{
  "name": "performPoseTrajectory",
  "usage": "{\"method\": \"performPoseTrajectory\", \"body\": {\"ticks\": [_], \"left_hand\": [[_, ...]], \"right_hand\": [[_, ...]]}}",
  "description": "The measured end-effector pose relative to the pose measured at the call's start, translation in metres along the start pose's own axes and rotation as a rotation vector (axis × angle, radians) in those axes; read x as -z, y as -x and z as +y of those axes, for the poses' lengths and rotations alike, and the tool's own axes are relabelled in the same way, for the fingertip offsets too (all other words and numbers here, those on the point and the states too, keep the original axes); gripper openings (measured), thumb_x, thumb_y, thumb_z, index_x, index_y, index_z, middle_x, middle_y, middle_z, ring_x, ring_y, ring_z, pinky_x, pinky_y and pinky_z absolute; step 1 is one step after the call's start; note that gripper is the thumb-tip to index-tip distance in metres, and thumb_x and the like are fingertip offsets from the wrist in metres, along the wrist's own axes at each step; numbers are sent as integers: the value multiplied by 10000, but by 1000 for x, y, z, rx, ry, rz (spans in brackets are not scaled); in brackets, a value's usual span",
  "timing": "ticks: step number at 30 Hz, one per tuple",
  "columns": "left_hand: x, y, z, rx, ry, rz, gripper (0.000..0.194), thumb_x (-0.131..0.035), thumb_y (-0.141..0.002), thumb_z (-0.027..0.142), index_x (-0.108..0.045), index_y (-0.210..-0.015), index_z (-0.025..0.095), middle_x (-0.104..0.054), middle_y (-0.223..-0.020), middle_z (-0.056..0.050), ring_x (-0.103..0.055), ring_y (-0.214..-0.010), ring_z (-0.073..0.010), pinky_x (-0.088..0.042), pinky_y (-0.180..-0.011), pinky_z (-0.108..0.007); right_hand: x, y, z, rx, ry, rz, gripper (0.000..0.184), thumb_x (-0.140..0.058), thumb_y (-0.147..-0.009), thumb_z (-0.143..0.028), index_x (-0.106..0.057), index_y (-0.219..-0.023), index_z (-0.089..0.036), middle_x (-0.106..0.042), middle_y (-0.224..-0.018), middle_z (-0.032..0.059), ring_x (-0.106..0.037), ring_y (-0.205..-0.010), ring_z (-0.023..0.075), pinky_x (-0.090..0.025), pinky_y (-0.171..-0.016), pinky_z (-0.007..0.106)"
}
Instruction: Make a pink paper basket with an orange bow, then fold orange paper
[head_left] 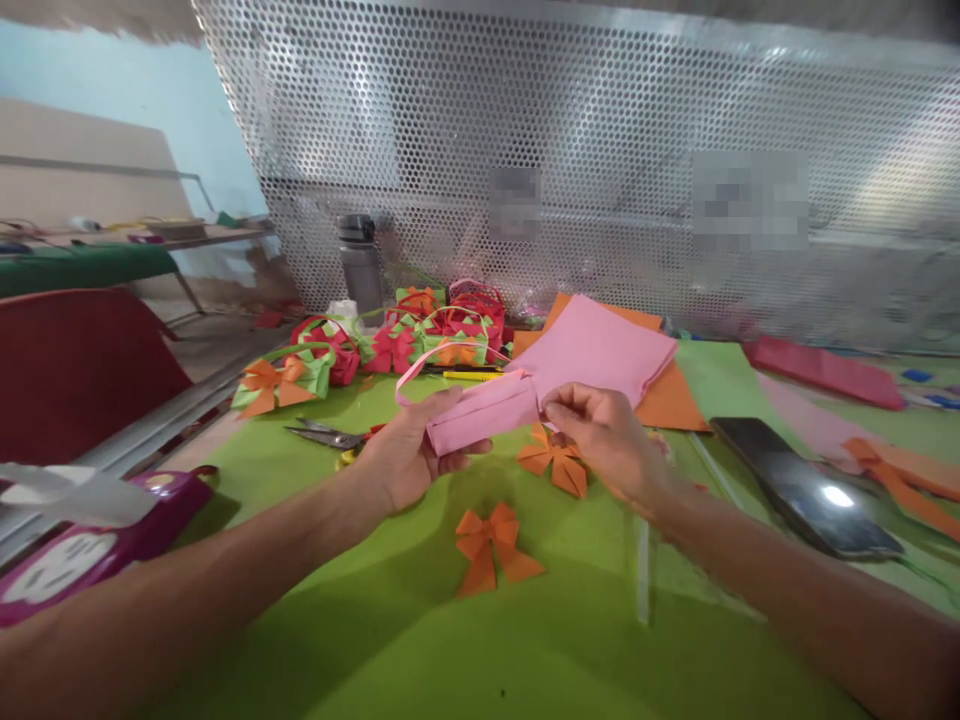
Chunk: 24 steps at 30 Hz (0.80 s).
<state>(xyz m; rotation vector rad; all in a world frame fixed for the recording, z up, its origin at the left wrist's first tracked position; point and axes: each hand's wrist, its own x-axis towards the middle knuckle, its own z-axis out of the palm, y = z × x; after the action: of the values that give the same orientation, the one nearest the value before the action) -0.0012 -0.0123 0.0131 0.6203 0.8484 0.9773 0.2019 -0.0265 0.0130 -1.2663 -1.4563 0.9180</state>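
Observation:
My left hand (409, 455) is closed round the left end of a small pink paper bag (484, 410), holding it tilted above the green table. A thin pink strip handle (420, 370) arches up from the bag. At the bag's right end, the thumb and fingertips of my right hand (596, 430) pinch its edge or something small there; the fingertips partly hide the spot. One orange paper bow (496, 548) lies below the bag on the table, and another orange bow (555, 460) sits just under my right fingers.
Scissors (330, 436), a yellow cutter (472, 376) and several finished paper bags (281, 380) lie behind my left hand. Pink sheets (592, 350) are stacked behind the right. A phone (802, 485), glue stick (643, 575), purple tape dispenser (105, 530) and bottle (361, 265) stand or lie around.

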Motion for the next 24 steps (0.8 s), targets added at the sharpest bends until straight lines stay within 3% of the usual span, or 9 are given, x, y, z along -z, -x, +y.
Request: {"method": "performPoseTrajectory", "body": {"ticks": [13,16,19,24], "left_hand": [[-3,1,-1,-2,-97,-45,238,-481,-907,250,-610,-1068,129,-699,-827,-90,-696,-595,-217,-540,-418,-229],[-1,1,0,13,-182,-54,264,-478,-907,285,-597,-1096,144,-680,-724,-60,-658,-490,-191,-493,-356,-218],[0,0,1,14,-218,-60,285,-479,-905,305,-597,-1093,125,-660,-653,-61,-573,-381,-143,-431,-310,-198],[2,-1,4,57,-282,-100,337,-484,-891,375,-587,-1123,153,-680,-684,-107,-516,-365,-114,-368,-301,-171]], "right_hand": [[0,0,0,19,115,-23,163,-636,-669,-327,-602,-657,-168,-593,-615,-6,-465,-557,112,-366,-540,256],[-1,0,4,39,152,-46,163,-595,-689,-331,-566,-639,-179,-626,-649,17,-450,-544,113,-351,-523,261],[0,0,7,66,190,-45,160,-570,-698,-332,-541,-634,-188,-561,-589,-8,-401,-522,109,-320,-501,261],[2,-1,9,103,235,-36,158,-549,-709,-334,-519,-642,-195,-460,-548,-40,-385,-541,116,-318,-524,267]]}}
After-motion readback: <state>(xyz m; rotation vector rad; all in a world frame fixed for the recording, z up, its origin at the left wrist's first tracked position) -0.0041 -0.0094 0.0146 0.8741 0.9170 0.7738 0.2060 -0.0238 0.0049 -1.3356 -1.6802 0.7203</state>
